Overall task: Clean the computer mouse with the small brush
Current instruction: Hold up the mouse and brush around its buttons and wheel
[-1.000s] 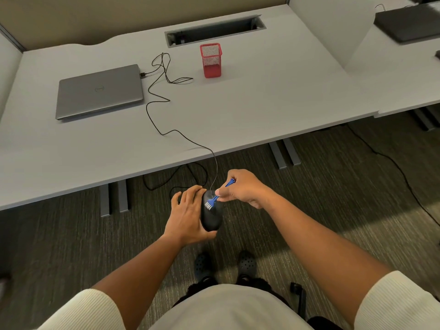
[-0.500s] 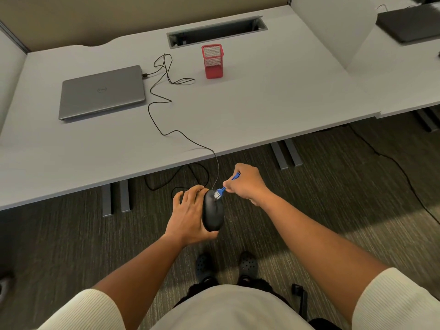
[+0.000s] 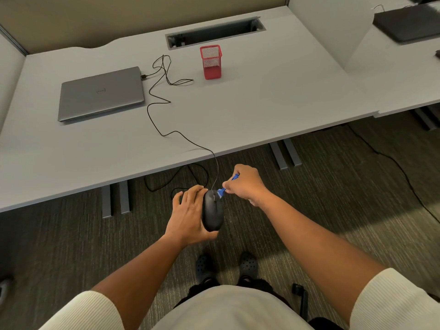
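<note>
A wide grey desk (image 3: 238,110) is stretching across the upper half of the view, and a closed grey laptop (image 3: 101,93) is lying on its left part. To the right of the laptop a red mesh pen cup (image 3: 211,62) is standing upright near the cable slot (image 3: 215,32) in the desk's back edge; nothing is showing above its rim, and its inside cannot be made out. A thin black cable (image 3: 157,115) is running from the laptop's side, looping over the desk and dropping off the front edge to a black computer mouse (image 3: 212,210), which is being held in the air in front of the desk, above the carpet. The left hand (image 3: 189,216) is cupping the mouse from its left side, fingers loosely curled around the body and thumb under the near end. The right hand (image 3: 246,184) is pinching a small blue brush (image 3: 226,186) between closed fingertips, its bristle end touching the mouse's far end beside the cable.
</note>
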{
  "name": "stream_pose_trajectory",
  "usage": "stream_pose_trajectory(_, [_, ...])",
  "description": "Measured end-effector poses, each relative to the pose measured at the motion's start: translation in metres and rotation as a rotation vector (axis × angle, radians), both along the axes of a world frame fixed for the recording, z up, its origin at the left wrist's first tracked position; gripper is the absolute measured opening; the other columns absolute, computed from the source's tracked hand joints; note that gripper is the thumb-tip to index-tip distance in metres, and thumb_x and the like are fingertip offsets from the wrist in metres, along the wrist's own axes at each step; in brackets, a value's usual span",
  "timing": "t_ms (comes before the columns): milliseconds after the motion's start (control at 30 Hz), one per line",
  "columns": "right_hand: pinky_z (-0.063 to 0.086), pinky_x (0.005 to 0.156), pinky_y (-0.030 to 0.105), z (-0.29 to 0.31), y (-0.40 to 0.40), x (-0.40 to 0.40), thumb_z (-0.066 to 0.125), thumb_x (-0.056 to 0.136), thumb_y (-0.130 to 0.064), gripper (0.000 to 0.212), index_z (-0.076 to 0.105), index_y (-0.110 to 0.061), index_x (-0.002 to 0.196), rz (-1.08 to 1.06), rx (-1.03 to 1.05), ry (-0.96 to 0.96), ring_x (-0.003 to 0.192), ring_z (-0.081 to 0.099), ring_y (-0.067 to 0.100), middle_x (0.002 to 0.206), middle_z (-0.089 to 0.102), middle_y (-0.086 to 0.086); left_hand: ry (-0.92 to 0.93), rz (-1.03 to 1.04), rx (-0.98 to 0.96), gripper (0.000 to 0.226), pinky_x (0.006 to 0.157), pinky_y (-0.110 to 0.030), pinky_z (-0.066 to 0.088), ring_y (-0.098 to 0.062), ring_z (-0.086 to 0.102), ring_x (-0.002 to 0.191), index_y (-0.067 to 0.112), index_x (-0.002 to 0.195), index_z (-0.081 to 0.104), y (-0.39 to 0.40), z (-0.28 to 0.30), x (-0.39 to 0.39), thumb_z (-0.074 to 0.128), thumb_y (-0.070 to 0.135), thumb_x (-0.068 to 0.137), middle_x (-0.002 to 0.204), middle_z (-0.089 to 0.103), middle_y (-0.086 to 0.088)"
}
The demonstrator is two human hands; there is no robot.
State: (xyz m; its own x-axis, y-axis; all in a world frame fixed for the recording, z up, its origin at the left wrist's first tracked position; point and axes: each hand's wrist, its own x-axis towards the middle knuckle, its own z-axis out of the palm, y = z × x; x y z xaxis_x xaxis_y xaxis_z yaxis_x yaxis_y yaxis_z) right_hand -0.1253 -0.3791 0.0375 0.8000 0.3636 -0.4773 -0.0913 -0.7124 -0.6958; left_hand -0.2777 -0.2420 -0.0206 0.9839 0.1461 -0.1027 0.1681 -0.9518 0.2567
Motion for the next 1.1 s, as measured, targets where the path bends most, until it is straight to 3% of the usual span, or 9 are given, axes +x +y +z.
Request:
stream_pose_trajectory(100, [0.064, 0.074, 0.032, 0.006, 0.0, 0.0, 0.079, 0.081, 0.0, 0.025, 0.055, -0.007, 0.08, -0.064, 0.254, 0.315, 0.088, 0.074, 0.024, 0.099, 0.068, 0.021, 0.008, 0.0, -0.003, 0.114, 0.118, -0.052, 0.024, -0.021, 0.036, 0.136, 0.015, 0.148, 0.039, 0.001, 0.0, -0.001, 0.062, 0.083, 0.06, 0.145, 0.037, -0.004])
stream_pose_trajectory(233, [0.06, 0.07, 0.036, 0.001, 0.001, -0.003, 0.073, 0.085, -0.007, 0.018, 0.056, -0.01, 0.082, 0.042, -0.049, -0.073, 0.081, 0.069, 0.023, 0.092, 0.067, 0.013, 0.014, -0.009, 0.007, 0.114, 0.119, -0.051, 0.023, -0.021, 0.035, 0.138, 0.016, 0.149, 0.037, 0.001, 0.0, -0.001, 0.063, 0.083, 0.061, 0.147, 0.036, -0.003])
stream_pose_trajectory(300, [0.056, 0.065, 0.035, -0.001, 0.001, -0.004, 0.069, 0.087, -0.008, 0.013, 0.057, -0.009, 0.084, 0.074, -0.094, -0.189, 0.075, 0.064, 0.021, 0.09, 0.064, 0.01, 0.005, -0.002, -0.002, 0.114, 0.119, -0.051, 0.023, -0.021, 0.035, 0.137, 0.015, 0.149, 0.038, -0.001, 0.0, 0.0, 0.063, 0.083, 0.06, 0.147, 0.037, -0.003])
stream_pose_trajectory(400, [0.046, 0.056, 0.025, 0.004, -0.002, -0.003, 0.076, 0.083, -0.014, 0.023, 0.054, -0.015, 0.077, 0.235, 0.001, -0.105, 0.064, 0.055, 0.012, 0.08, 0.062, 0.003, 0.005, 0.002, -0.002, 0.114, 0.118, -0.051, 0.023, -0.021, 0.036, 0.136, 0.015, 0.148, 0.038, 0.0, -0.001, -0.001, 0.063, 0.083, 0.06, 0.146, 0.037, -0.003])
stream_pose_trajectory(500, [0.044, 0.058, 0.025, 0.014, -0.003, -0.002, 0.081, 0.079, -0.018, 0.03, 0.052, -0.018, 0.074, 0.486, -0.005, -0.033, 0.064, 0.055, 0.011, 0.079, 0.063, 0.001, 0.025, 0.007, -0.021, 0.114, 0.119, -0.05, 0.022, -0.021, 0.036, 0.136, 0.017, 0.149, 0.037, 0.002, -0.004, -0.004, 0.062, 0.084, 0.061, 0.146, 0.037, -0.003])
stream_pose_trajectory(700, [0.053, 0.068, 0.031, 0.01, 0.0, 0.0, 0.071, 0.089, -0.011, 0.014, 0.059, -0.01, 0.081, 0.402, 0.032, -0.33, 0.076, 0.063, 0.013, 0.085, 0.067, 0.003, -0.005, 0.005, -0.008, 0.115, 0.118, -0.051, 0.025, -0.022, 0.038, 0.134, 0.015, 0.147, 0.039, -0.001, -0.003, -0.002, 0.062, 0.084, 0.059, 0.145, 0.038, -0.003])
stream_pose_trajectory(767, [0.055, 0.071, 0.033, 0.009, -0.002, 0.002, 0.072, 0.088, -0.012, 0.014, 0.06, -0.01, 0.082, 0.446, 0.041, -0.32, 0.078, 0.065, 0.014, 0.086, 0.068, 0.002, -0.014, 0.007, -0.019, 0.113, 0.118, -0.052, 0.025, -0.022, 0.038, 0.134, 0.015, 0.147, 0.04, -0.001, -0.002, -0.002, 0.063, 0.083, 0.059, 0.144, 0.038, -0.003])
stream_pose_trajectory(900, [0.054, 0.071, 0.03, 0.012, -0.005, 0.005, 0.079, 0.083, -0.016, 0.018, 0.061, -0.012, 0.083, 0.647, 0.021, -0.126, 0.08, 0.067, 0.014, 0.088, 0.07, 0.0, 0.007, -0.001, -0.033, 0.112, 0.119, -0.052, 0.023, -0.022, 0.036, 0.137, 0.017, 0.148, 0.038, 0.0, -0.003, -0.002, 0.063, 0.082, 0.061, 0.146, 0.037, -0.003])
stream_pose_trajectory(1100, [0.044, 0.063, 0.021, 0.009, 0.0, 0.007, 0.073, 0.088, -0.013, 0.017, 0.059, -0.012, 0.079, 0.487, 0.075, -0.316, 0.071, 0.062, 0.004, 0.082, 0.068, -0.003, 0.001, 0.004, -0.016, 0.115, 0.119, -0.051, 0.023, -0.021, 0.035, 0.136, 0.016, 0.148, 0.037, -0.002, -0.003, 0.002, 0.063, 0.084, 0.059, 0.145, 0.037, -0.003])
